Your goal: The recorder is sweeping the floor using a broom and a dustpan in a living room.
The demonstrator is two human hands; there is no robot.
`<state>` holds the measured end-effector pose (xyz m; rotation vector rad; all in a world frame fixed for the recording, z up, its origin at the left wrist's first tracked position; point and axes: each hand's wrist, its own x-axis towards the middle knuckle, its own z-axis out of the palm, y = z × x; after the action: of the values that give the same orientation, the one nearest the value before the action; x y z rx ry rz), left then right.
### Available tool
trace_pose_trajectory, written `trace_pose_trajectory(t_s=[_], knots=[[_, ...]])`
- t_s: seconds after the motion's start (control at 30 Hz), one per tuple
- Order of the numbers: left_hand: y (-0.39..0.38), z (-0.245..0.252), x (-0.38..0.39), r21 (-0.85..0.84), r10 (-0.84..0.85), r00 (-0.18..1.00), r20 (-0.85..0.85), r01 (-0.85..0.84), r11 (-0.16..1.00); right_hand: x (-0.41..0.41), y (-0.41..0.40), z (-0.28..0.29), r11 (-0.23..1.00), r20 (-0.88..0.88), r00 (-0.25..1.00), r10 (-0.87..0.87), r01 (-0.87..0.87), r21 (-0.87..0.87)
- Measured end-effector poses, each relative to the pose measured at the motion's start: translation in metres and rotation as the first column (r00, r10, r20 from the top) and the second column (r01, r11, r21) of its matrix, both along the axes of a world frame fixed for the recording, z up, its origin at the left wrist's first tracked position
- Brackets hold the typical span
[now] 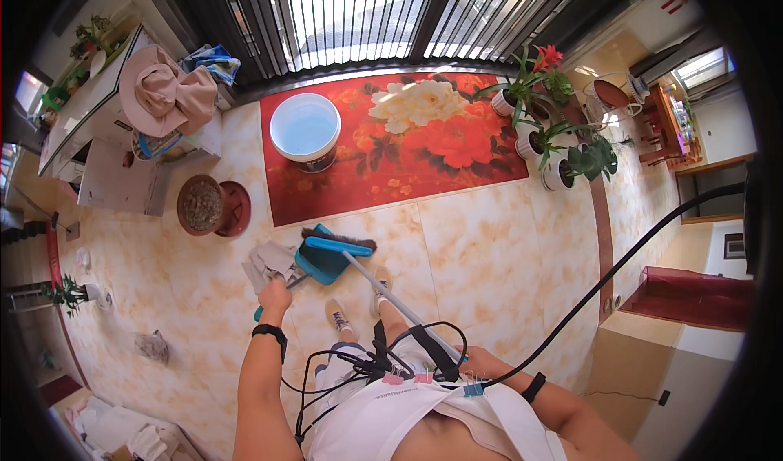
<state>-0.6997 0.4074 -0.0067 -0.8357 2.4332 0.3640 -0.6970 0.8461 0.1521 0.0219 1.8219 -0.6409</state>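
My left hand [275,296] grips the handle of a teal dustpan [333,268], which is near the tiled floor before my feet. Across the dustpan's mouth lies a broom head [339,245] with a blue block and dark bristles. Its long grey handle [397,302] slants back to my right hand [480,363], closed around the upper end at my waist. Crumpled greyish paper or cloth [269,264] sits beside the dustpan, partly behind my left hand; whether it touches the hand I cannot tell.
A white bucket [304,124] with bluish contents stands on the red floral mat [397,179]. Left of it are a brown flowerpot [200,207] and a cabinet [122,176]. Potted plants [556,170] line the mat's right end. Black cables [373,363] hang at my waist.
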Motion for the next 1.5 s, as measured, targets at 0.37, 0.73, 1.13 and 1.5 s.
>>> trace_pose_trajectory(t_s=[0.37, 0.73, 1.13, 1.5], knots=[[0.002, 0.010, 0.017, 0.061, -0.001, 0.998, 0.067, -0.003, 0.998, -0.017, 0.040, 0.011, 0.901, -0.086, 0.905, -0.416, 0.423, 0.092], [0.003, 0.017, 0.032, 0.018, 0.028, 0.995, 0.093, -0.030, 0.999, -0.213, 0.135, -0.128, 0.534, -0.375, 0.475, -0.796, 0.843, -0.066], [0.003, 0.015, 0.030, -0.002, 0.035, 0.994, 0.103, -0.035, 0.999, -0.210, 0.113, -0.155, 0.657, -0.274, 0.635, -0.722, 0.754, 0.018], [-0.001, 0.007, 0.027, -0.006, 0.044, 0.996, 0.074, -0.043, 0.999, -0.035, 0.033, -0.059, 0.933, 0.066, 0.931, -0.360, 0.361, -0.006]])
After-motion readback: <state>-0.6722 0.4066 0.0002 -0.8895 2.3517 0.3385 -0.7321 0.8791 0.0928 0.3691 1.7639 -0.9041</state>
